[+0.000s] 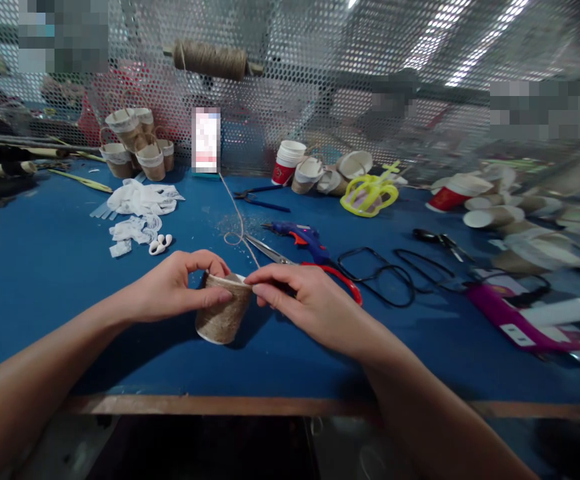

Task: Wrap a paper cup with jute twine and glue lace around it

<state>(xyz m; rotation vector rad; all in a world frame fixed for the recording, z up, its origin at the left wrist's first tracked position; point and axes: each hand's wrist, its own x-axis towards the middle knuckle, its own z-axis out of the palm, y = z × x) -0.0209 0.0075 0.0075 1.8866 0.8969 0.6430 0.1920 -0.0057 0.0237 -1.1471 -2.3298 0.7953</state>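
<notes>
A paper cup (223,317) wrapped in brown twine is tilted slightly above the blue table near its front edge. My left hand (195,283) grips it, fingers inside the rim and thumb on the outer wall. At the cup's right rim, my right hand (295,293) pinches the twine (235,203), which runs back across the table towards the phone. Red-handled scissors (270,250) lie just beyond my right hand, partly covered by it. Behind them rests a blue glue gun (300,233).
Several twine-wrapped cups (135,140) stand at the back left, beside a lit phone (206,140). White lace (143,200) lies at left. A twine spool (210,60) hangs on the mesh. Pliers (263,199), a yellow plastic piece (370,193), black cable (390,280) and cups (460,190) occupy the right.
</notes>
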